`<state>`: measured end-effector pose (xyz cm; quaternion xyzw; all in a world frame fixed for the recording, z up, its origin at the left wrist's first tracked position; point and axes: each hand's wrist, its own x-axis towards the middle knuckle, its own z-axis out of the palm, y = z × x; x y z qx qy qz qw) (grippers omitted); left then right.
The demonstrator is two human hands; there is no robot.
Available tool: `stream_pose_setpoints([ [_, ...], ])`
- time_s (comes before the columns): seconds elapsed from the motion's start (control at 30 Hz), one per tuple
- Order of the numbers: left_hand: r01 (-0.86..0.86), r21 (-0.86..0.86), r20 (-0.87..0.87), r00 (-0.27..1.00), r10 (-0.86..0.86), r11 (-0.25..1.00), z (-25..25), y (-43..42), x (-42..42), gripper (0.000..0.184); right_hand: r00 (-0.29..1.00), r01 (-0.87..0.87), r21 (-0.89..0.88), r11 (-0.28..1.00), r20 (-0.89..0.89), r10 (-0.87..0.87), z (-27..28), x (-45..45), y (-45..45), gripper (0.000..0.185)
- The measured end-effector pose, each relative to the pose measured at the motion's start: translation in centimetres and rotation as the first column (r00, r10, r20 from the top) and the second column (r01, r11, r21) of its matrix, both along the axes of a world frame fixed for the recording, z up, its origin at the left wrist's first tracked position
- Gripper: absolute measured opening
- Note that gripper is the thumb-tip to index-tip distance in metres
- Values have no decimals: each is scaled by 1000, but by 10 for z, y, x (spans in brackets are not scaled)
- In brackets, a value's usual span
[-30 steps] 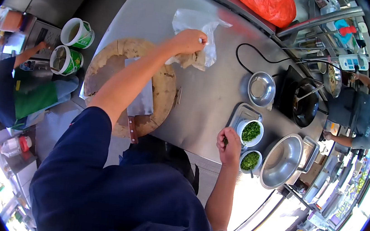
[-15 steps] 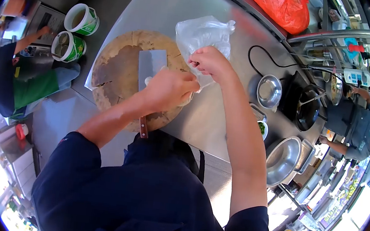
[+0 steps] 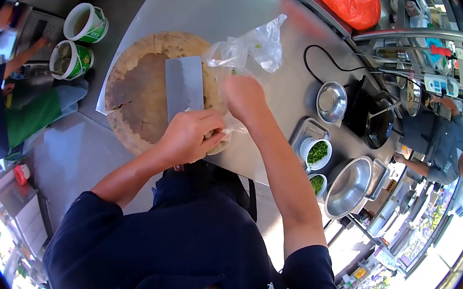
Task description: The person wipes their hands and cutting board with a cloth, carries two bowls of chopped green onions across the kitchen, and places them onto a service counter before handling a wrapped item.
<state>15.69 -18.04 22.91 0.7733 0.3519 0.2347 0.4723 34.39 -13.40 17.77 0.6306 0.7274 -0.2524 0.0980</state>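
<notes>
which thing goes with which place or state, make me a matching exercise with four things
Things:
1. cleaver
2. clear bag
3. chopped greens
4. two buckets

Places, colours or states:
A. in small white bowls
B. white and green outside, standing side by side
C. lying on the round board
D. crumpled, by the right hand

Right pairs: 1-C, 2-D, 3-A, 4-B
</notes>
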Motion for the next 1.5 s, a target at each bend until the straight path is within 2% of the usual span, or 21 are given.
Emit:
stream_pose_setpoints([
  [0.07,9,-13,-20,1000,-9,1000,2,3,-5,15,938,-128,344,930,-263,227,10,9,-15,12],
  [0.1,8,-23,-39,999,-9,1000,3,4,-7,15,938,-127,344,930,-263,225,26,9,-19,12],
  [0.17,4,-48,-44,999,-6,999,5,7,-11,15,749,223,504,835,-637,184,59,10,-24,13],
  [0.2,-4,-72,-52,999,0,997,5,9,-14,15,747,226,499,836,-640,181,64,18,-23,13],
  [0.23,-2,-77,-56,998,-2,997,5,9,-17,15,606,466,229,855,-787,-119,68,30,-23,16],
  [0.27,-17,-88,-31,999,15,996,4,8,-19,15,388,641,-75,764,-827,-407,68,44,-23,19],
  [0.33,-26,-95,-11,1000,25,995,3,6,-23,15,383,753,-53,656,-776,-502,13,87,5,17],
  [0.47,-51,-152,-37,998,46,987,3,3,-26,16,794,607,509,611,-433,-428,-161,151,70,29],
  [0.5,-75,-172,-20,997,73,982,4,1,-27,16,783,621,504,600,-444,-437,-173,150,81,29],
  [0.57,-92,-164,-37,995,87,982,8,-1,-28,17,673,735,335,589,-258,-693,-187,136,97,29],
  [0.7,-133,-187,-31,991,130,973,11,-1,-24,16,670,739,310,598,-430,-605,-144,113,80,21],
  [0.77,-119,-149,-2,993,120,982,15,2,-19,16,721,673,361,646,-517,-461,-109,108,52,17],
  [0.83,-92,-157,-43,995,86,983,21,7,-9,16,815,553,406,727,-443,-373,-93,118,12,16],
  [0.9,-45,-141,-8,999,44,989,25,11,-1,16,779,610,480,631,-512,-363,-41,113,-25,14],
  [0.97,-11,-124,14,1000,13,992,28,11,7,16,722,664,354,659,-535,-440,-10,116,-67,19],
  [1.03,31,-1,88,996,-31,1000,30,15,19,15,641,710,133,692,-530,-555,16,123,-111,45],
  [1.17,98,5,114,989,-97,995,37,9,47,16,716,487,-64,871,-541,-441,93,103,-154,88],
  [1.27,198,12,94,976,-199,980,47,-3,76,15,749,366,-56,929,-575,-330,87,74,-162,70],
  [1.33,333,77,81,937,-339,940,53,-14,94,16,723,363,110,925,-659,-205,49,76,-172,45],
  [1.37,323,86,65,942,-329,942,60,-19,104,16,717,353,118,928,-671,-187,53,84,-173,45],
  [1.5,218,6,5,976,-218,976,77,-37,122,26,575,615,5,788,-687,-444,63,127,-207,23],
])
